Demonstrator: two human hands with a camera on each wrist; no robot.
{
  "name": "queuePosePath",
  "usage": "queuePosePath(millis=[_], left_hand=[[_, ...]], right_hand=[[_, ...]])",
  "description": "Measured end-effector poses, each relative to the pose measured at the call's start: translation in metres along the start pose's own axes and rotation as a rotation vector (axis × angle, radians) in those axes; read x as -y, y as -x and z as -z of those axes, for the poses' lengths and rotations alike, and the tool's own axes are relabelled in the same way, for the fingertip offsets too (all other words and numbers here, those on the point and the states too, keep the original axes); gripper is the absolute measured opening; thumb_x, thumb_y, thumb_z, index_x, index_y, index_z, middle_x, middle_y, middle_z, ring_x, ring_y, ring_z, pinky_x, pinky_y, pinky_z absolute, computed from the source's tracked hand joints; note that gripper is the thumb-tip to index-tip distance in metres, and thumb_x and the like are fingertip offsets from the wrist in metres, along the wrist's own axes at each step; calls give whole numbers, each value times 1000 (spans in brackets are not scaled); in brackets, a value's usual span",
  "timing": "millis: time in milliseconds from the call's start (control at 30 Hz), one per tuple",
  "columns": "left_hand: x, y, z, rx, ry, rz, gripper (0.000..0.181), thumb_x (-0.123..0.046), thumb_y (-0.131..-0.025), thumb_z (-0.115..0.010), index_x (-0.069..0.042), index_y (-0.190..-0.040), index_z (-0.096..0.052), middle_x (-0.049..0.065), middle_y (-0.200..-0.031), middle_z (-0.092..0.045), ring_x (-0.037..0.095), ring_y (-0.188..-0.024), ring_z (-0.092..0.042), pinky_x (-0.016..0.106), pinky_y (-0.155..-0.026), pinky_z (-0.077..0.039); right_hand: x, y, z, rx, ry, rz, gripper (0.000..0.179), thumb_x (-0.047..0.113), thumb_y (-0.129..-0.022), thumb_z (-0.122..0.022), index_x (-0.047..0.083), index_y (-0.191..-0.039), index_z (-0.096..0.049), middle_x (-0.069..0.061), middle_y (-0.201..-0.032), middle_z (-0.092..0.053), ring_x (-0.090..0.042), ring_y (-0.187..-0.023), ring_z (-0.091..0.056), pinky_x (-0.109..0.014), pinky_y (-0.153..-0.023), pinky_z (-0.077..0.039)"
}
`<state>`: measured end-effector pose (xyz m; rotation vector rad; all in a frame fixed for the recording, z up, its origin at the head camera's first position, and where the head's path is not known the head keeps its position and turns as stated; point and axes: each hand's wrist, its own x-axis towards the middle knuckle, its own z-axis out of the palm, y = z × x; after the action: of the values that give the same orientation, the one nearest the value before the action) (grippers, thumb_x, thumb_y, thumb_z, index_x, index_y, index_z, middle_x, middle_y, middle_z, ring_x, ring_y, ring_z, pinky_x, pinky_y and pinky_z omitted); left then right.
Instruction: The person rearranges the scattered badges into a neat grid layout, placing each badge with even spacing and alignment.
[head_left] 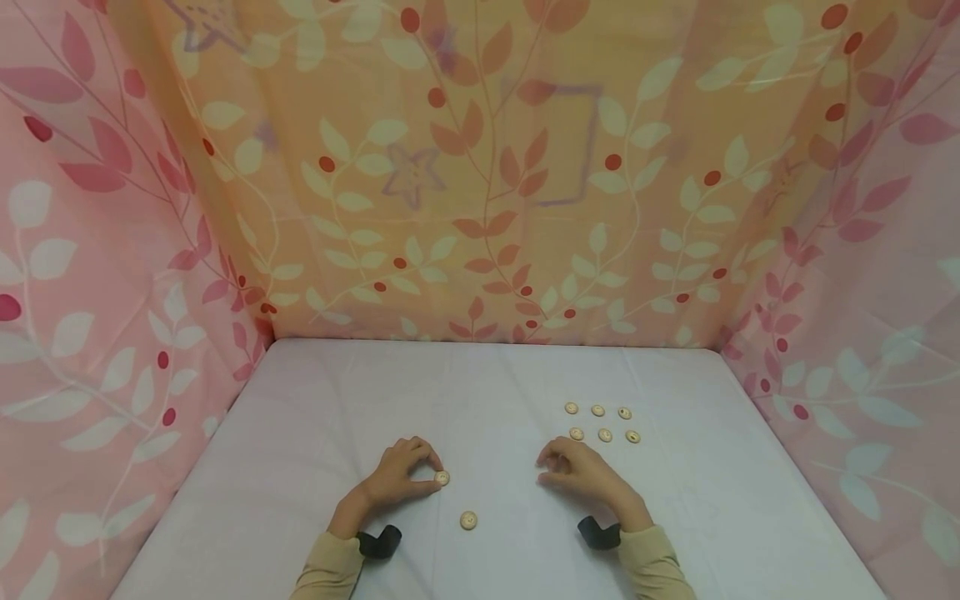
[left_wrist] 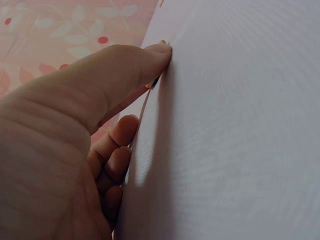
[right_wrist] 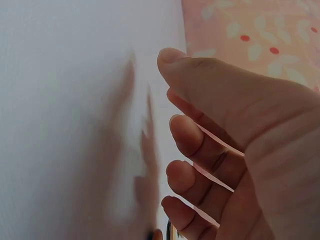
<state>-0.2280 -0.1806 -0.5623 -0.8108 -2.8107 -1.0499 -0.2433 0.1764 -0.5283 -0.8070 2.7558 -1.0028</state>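
In the head view, my left hand (head_left: 402, 473) is low over the white table, its thumb and index finger pinching a small round wooden disc (head_left: 443, 478) at the edge. From the left wrist view, the thumb (left_wrist: 117, 67) hides most of that disc, and its tip lies right at the tabletop. A second wooden disc (head_left: 468, 521) lies in front, between the two hands. My right hand (head_left: 577, 471) hovers over the table with loosely bent fingers and nothing between them. In the right wrist view, a gap shows between its fingertips (right_wrist: 182, 134) and the tabletop.
Two short rows of similar wooden discs (head_left: 597, 411) lie beyond the right hand; one disc (head_left: 576, 434) sits just past its knuckles. The white tabletop (head_left: 337, 392) meets a leaf-patterned orange curtain (head_left: 480, 208) behind, with pink curtains at both sides. Each wrist carries a black band mount (head_left: 381, 542).
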Motion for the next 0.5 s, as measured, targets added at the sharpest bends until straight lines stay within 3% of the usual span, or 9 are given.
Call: queuePosePath(millis=[500], left_hand=[[0, 1, 0, -4, -2, -1, 17, -36, -78, -72, -28, -89, -61, -11, -102, -54, 13, -93, -43, 38, -78, -28]], right_hand=[[15, -7, -20, 71, -29, 111, 21, 32, -81, -71, 20, -97, -64, 7, -82, -57, -5, -71, -50, -19, -65, -42]])
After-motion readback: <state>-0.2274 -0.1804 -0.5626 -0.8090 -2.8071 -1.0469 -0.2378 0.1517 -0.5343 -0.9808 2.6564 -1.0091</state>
